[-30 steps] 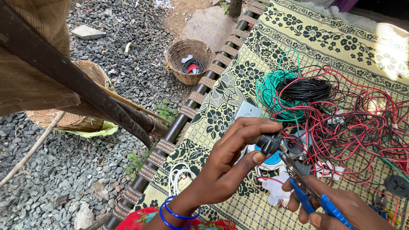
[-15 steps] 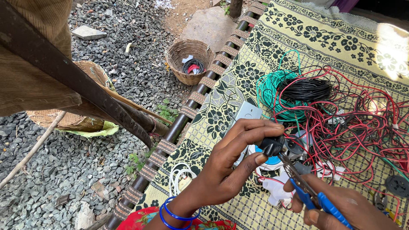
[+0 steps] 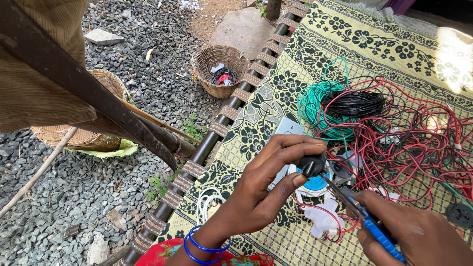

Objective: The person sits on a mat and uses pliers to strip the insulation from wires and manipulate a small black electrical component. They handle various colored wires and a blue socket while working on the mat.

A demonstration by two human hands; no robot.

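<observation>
My left hand (image 3: 268,182), with blue bangles on the wrist, pinches a small black plug-like part (image 3: 313,165) between thumb and fingers. My right hand (image 3: 419,236) grips blue-handled pliers (image 3: 367,221) whose metal jaws touch that black part from below right. Both hands hover over a yellow and black flowered cloth (image 3: 276,88). A white electrical fitting (image 3: 322,219) with red wire lies just under the pliers. A blue and white round piece (image 3: 310,183) lies beneath the black part.
Tangled red wires (image 3: 419,143), a black coil (image 3: 354,103) and a green coil (image 3: 310,101) lie on the cloth. A grey switch box (image 3: 288,128) sits near my left hand. A wicker basket (image 3: 219,69) stands on gravel; another basket (image 3: 93,138) lies left. A white cable (image 3: 207,207) rests nearby.
Both hands stay together on the black part; the left hand's fingers have shifted slightly around it and the pliers remain against it.
</observation>
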